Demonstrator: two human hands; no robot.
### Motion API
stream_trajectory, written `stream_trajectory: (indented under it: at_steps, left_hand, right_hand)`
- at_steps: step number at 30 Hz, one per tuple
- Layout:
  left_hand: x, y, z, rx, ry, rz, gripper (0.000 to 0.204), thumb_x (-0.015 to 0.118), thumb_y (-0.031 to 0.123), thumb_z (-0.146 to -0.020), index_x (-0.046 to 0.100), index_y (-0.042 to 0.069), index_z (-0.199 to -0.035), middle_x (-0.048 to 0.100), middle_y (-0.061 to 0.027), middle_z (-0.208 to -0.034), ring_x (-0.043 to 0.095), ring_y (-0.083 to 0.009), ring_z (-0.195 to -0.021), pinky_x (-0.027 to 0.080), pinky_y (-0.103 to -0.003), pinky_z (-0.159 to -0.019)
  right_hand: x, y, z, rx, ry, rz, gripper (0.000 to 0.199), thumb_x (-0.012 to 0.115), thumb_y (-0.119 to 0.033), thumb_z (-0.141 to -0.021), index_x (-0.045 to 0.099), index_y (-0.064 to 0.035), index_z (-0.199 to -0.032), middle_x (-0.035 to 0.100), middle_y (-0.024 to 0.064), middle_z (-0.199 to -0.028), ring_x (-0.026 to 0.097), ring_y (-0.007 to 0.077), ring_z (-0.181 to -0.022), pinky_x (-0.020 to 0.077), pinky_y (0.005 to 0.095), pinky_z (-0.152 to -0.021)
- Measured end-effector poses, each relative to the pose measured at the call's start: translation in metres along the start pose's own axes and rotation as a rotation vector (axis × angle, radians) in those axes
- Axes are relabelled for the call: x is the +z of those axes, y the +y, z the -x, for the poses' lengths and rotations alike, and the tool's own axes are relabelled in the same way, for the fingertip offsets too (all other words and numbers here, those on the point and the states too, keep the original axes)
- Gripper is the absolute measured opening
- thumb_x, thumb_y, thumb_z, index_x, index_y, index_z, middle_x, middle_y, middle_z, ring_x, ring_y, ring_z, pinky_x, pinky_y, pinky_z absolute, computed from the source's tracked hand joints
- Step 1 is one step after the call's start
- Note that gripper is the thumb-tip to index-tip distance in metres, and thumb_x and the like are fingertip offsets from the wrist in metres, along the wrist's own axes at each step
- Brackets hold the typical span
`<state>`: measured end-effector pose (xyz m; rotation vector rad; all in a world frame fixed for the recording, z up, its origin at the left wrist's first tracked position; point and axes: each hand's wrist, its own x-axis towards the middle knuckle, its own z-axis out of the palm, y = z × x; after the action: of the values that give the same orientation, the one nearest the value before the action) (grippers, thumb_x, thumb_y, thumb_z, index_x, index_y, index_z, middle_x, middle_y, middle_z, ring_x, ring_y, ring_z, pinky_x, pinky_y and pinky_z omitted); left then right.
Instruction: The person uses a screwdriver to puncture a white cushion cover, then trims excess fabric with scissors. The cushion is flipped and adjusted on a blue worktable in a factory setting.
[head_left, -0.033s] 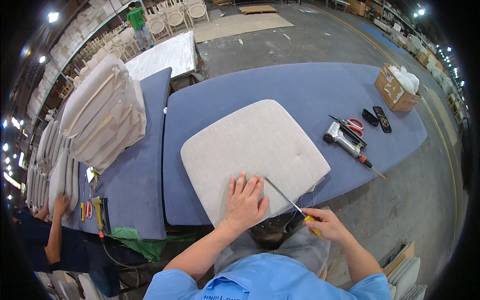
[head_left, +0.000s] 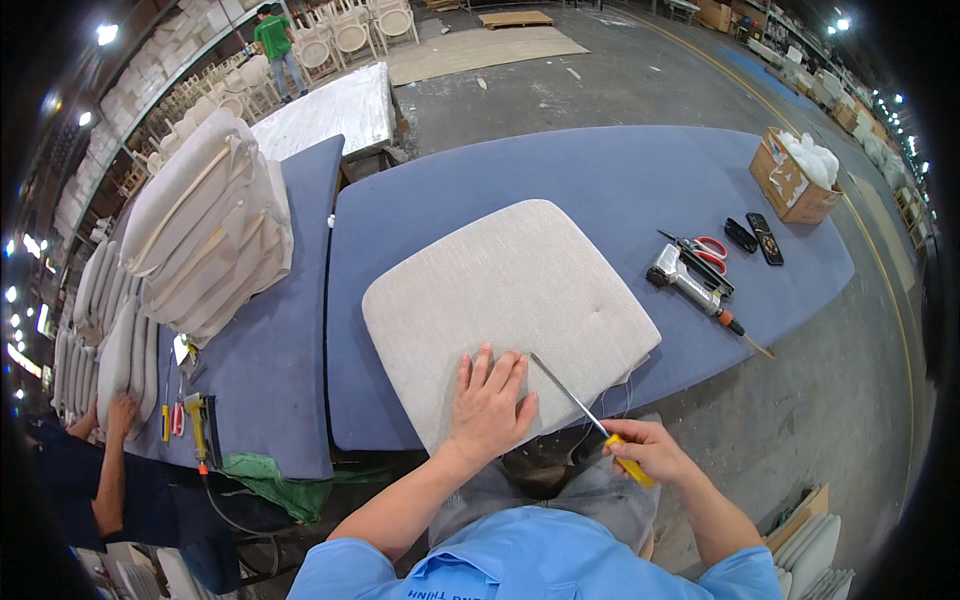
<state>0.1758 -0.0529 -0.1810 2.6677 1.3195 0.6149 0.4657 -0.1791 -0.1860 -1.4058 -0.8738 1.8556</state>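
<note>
Flat and spread, the fingers of the left hand (head_left: 488,405) press the near edge of a grey seat cushion (head_left: 505,300) lying on the blue padded table (head_left: 600,180). Just beside them, the right hand (head_left: 645,450) is clenched around the yellow handle of a long metal tool (head_left: 580,405), whose tip rests on the cushion. Farther right lie a staple gun (head_left: 685,280), red-handled scissors (head_left: 705,250) and two dark oblong items (head_left: 755,238). Beyond stands an open cardboard box (head_left: 790,180) holding white stuffing. Far left, stacked cushions (head_left: 205,230).

seat cushion (head_left: 510,300) lies on the table (head_left: 600,170), staple gun (head_left: 685,280) to its right, stacked cushions (head_left: 210,230) left.
</note>
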Motion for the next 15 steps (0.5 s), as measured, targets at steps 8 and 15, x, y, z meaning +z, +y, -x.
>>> stream_trajectory:
  at_steps: [8,15]
  left_hand:
    - [0.003,-0.001,0.002,0.007,0.034,0.003,0.056,0.064,0.034,-0.096,0.064,-0.001,-0.140,0.056,-0.0154,-0.147,0.045,-0.0447,-0.143,0.028,-0.063,-0.123]
    - [0.004,0.029,0.029,0.053,-0.044,0.033,0.064,0.071,0.033,-0.094,0.058,0.000,-0.146,0.051,-0.0173,-0.156,0.041,-0.0448,-0.148,0.028,-0.059,-0.124]
  right_hand:
    - [0.029,0.010,-0.006,0.061,0.058,0.083,0.024,0.069,-0.020,-0.101,0.060,-0.0059,-0.118,0.069,0.0116,-0.095,0.070,0.0281,-0.076,0.0566,0.0410,-0.066]
    - [0.033,-0.021,0.006,-0.388,0.495,0.974,0.020,0.064,-0.019,-0.102,0.065,-0.0034,-0.114,0.070,0.0154,-0.089,0.069,0.0355,-0.081,0.0544,0.0443,-0.075]
